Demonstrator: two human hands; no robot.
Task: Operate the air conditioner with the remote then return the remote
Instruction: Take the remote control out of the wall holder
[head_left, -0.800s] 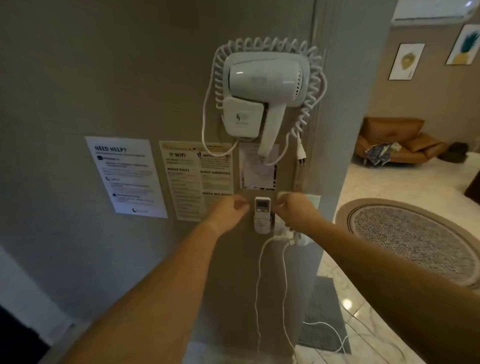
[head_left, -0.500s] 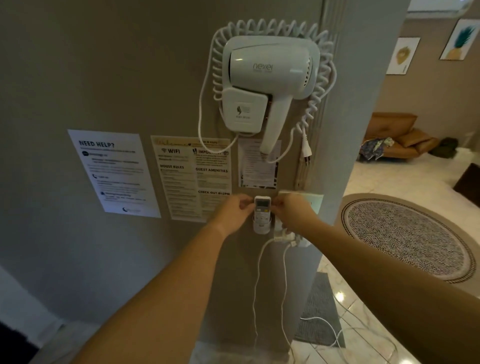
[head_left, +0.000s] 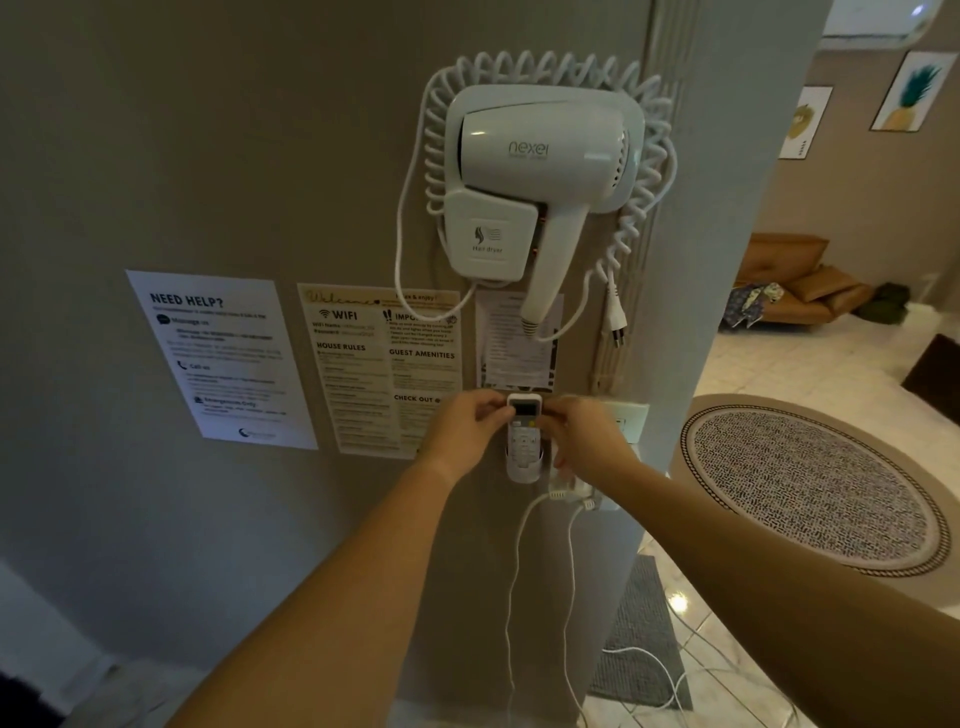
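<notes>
Both hands' fingers (head_left: 498, 413) pinch the remote (head_left: 524, 431), its base hidden in holder (head_left: 523, 470).

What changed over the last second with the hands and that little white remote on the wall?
Both hands closed in on the remote. The left hand and right hand, which were beside it, now pinch its upper part from either side. The remote seems to stand slightly higher, though its lower end still sits in the wall holder. The hair dryer, the posted notices and the hanging cables stayed as they were.
</notes>
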